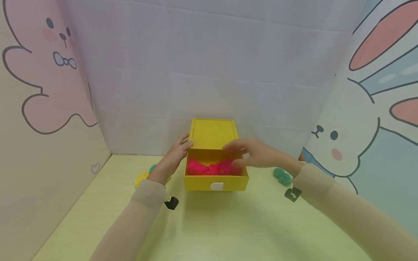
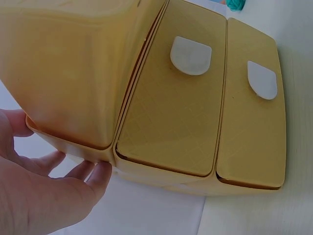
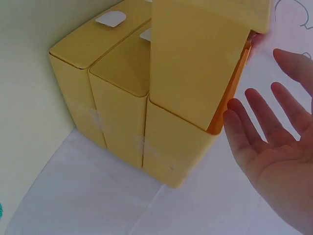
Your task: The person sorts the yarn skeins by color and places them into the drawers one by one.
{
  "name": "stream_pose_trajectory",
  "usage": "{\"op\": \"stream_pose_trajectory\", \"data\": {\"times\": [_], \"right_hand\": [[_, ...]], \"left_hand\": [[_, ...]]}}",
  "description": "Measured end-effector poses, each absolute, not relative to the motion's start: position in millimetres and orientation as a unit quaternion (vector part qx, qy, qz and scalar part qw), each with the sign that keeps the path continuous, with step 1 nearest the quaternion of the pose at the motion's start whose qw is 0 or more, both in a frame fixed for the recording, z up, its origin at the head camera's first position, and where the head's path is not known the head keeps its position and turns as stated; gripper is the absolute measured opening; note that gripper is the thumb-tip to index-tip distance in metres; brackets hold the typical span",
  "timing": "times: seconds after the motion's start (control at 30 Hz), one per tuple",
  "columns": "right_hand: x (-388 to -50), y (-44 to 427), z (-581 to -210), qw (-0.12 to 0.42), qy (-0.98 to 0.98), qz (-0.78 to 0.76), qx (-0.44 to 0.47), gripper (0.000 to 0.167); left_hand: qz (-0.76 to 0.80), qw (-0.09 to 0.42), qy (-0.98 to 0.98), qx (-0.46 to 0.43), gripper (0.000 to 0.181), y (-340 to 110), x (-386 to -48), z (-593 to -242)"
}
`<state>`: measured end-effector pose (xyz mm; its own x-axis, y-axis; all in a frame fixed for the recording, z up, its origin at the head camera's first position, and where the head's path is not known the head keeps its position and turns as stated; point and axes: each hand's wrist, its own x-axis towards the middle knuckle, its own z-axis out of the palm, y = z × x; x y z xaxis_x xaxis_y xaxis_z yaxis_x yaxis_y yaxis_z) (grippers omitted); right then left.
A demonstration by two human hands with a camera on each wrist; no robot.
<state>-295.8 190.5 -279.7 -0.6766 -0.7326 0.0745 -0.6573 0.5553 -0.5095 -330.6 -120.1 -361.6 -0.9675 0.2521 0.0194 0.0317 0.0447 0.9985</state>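
A yellow drawer cabinet (image 1: pixel 213 133) stands near the back of the table, its top drawer (image 1: pixel 198 183) pulled out. Bright pink bundles (image 1: pixel 209 169), which look like yarn, lie inside that drawer. Below it, the left wrist view shows two closed drawers (image 2: pixel 168 112) with white tabs. My left hand (image 1: pixel 172 156) is at the cabinet's left side, its fingertips touching the casing near the top. Over the drawer's right edge is my right hand (image 1: pixel 259 154), fingers spread. In the right wrist view this hand (image 3: pixel 281 161) holds nothing.
Green yarn-like bundles (image 1: pixel 282 177) lie on the table (image 1: pixel 215 228) to the right. Yellow bundles (image 1: pixel 141 178) and a bit of teal (image 1: pixel 152 168) show partly behind my left forearm. Printed side panels and a white cloth backdrop (image 1: pixel 209 87) enclose the table.
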Motion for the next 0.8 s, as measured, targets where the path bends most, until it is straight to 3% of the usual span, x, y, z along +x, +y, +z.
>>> {"op": "stream_pose_trajectory", "data": {"times": [0.53, 0.8], "right_hand": [[-274.1, 228.8, -304.9, 0.029, 0.891, -0.385, -0.239, 0.049], [-264.1, 238.4, -337.6, 0.077, 0.860, -0.474, -0.173, 0.055]], "left_hand": [[0.685, 0.076, 0.718, 0.100, 0.066, -119.3, -332.7, -363.4], [0.685, 0.074, 0.719, 0.094, 0.066, -118.4, -333.4, -362.9]]}}
